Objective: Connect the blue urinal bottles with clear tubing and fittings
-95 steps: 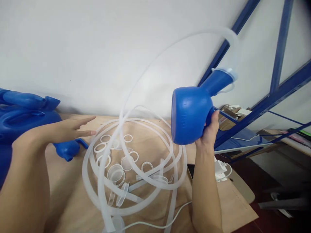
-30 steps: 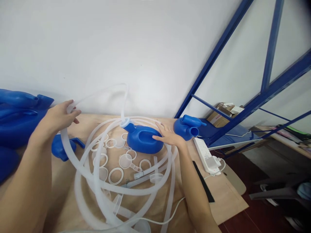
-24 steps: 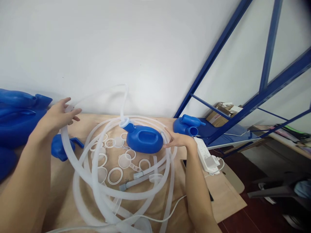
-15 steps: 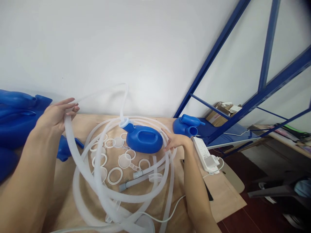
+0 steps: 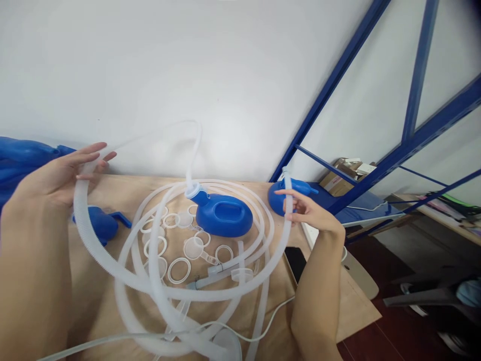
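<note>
A long translucent ribbed hose [image 5: 221, 295] sweeps in a wide arc between my hands. Loosely curled around it at the left is my left hand [image 5: 69, 173], its fingertips partly spread. My right hand [image 5: 310, 213] pinches the hose just below its free end, which points up and has a pale end fitting [image 5: 285, 171]. In the middle stands a blue plastic bottle [image 5: 225, 228] with a recessed grip and a white cap [image 5: 193, 190] on its angled neck. A thin stretch of hose rises from that cap and bends left toward my left hand.
White rings and lids [image 5: 179, 271] lie beside the bottle, among more hose coils. Other blue bottles stand left [image 5: 101, 223] and right [image 5: 276, 198]. A phone [image 5: 295, 263], a white cable [image 5: 259, 341] and a power strip [image 5: 310, 234] lie right, near a blue metal rack [image 5: 334, 85].
My right hand has moved right and up from beside the bottle, raising the hose's free end. My left hand has shifted left with the hose. The bottle stays in place.
</note>
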The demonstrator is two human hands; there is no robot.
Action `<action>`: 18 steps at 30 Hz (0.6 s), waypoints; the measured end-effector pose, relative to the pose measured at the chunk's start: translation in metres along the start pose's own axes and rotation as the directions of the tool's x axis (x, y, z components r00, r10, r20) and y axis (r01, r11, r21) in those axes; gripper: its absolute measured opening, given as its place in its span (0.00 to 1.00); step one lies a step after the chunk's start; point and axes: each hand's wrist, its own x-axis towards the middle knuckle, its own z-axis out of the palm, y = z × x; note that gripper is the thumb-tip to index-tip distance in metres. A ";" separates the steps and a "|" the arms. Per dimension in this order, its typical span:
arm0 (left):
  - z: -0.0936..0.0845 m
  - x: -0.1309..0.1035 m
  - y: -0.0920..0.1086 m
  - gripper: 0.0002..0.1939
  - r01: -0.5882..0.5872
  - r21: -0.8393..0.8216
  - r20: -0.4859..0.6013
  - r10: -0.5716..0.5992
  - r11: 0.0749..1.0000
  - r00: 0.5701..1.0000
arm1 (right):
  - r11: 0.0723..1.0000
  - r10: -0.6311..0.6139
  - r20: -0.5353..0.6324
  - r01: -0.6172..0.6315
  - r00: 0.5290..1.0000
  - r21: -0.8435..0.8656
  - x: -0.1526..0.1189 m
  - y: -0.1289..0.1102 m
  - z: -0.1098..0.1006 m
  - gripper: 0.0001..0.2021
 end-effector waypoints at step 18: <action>-0.039 0.011 0.000 0.30 -0.076 0.467 -0.071 0.123 0.881 0.990 | 0.963 -0.267 -0.196 0.269 0.944 -0.015 0.036 -0.029 0.055 0.21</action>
